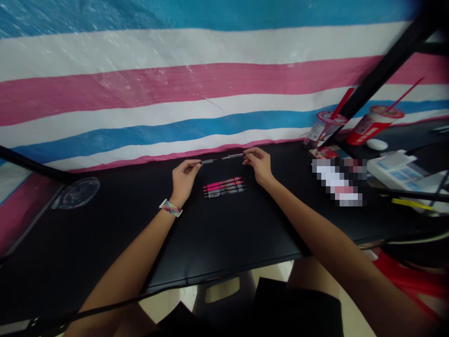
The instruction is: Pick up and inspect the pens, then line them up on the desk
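Observation:
A slim pen (pixel 232 157) with grey and clear parts stretches between my two hands near the back of the black table. My left hand (pixel 184 177), with a patterned band on its wrist, pinches the pen's left end between thumb and fingers. At the other end, the fingertips of my right hand (pixel 258 164) close on the pen's tip. Just nearer to me, several pens (pixel 223 187) lie side by side in a neat stack, pink ones farther off and grey ones closer. They touch neither hand.
A striped plastic sheet (pixel 196 84) hangs behind the black table (pixel 224 234). Two drink cups with straws, a dark one (pixel 321 128) and a red one (pixel 372 124), stand at right near a white mouse (pixel 377 144). A clear plastic lid (pixel 79 192) lies left.

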Demonstrator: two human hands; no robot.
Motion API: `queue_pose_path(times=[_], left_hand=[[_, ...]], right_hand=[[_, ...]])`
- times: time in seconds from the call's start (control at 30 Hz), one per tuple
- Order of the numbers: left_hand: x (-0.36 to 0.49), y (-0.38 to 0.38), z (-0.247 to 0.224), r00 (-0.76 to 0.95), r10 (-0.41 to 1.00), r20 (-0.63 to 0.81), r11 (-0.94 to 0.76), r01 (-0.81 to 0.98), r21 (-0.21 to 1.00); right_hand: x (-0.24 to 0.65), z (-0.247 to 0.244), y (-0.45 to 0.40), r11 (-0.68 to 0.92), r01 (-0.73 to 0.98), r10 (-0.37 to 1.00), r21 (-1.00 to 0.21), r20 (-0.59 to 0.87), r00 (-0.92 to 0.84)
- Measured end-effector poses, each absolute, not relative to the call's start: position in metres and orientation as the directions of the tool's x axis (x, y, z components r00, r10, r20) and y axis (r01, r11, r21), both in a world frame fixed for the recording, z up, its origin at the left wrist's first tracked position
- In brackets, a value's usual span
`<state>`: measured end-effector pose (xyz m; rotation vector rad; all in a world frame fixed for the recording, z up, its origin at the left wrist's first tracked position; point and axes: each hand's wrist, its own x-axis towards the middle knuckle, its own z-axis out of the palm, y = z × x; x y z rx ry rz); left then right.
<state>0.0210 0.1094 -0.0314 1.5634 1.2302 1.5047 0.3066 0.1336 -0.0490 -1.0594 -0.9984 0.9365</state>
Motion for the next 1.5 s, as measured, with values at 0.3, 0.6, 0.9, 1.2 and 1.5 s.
queue_pose_path(times=[0.3,0.6,0.9,1.2,1.5], left_hand=[[0.023,0.105,-0.025,0.016,0.939,0.344,-0.334,0.284,0.899],[0.023,0.105,-0.024,0.09,0.924,0.371,-0.375,0.399,0.837],[0.02,0.109,-0.03,0.078,0.932,0.355,-0.359,0.339,0.869],[0.025,0.103,-0.023,0.101,0.925,0.367,-0.38,0.221,0.898],[0.023,0.106,-0.028,0.037,0.929,0.367,-0.354,0.368,0.86]], right_hand=[[0.304,-0.043,0.125,0.217,-0.143,0.975,-0.966,0.206,0.087],[0.302,-0.034,0.117,0.192,-0.167,0.98,-0.967,0.199,-0.027],[0.301,-0.034,0.116,0.172,-0.167,0.98,-0.971,0.186,-0.074],[0.3,-0.038,0.12,0.156,-0.169,0.985,-0.973,0.165,-0.044],[0.298,-0.036,0.116,0.174,-0.157,0.977,-0.972,0.19,-0.095]])
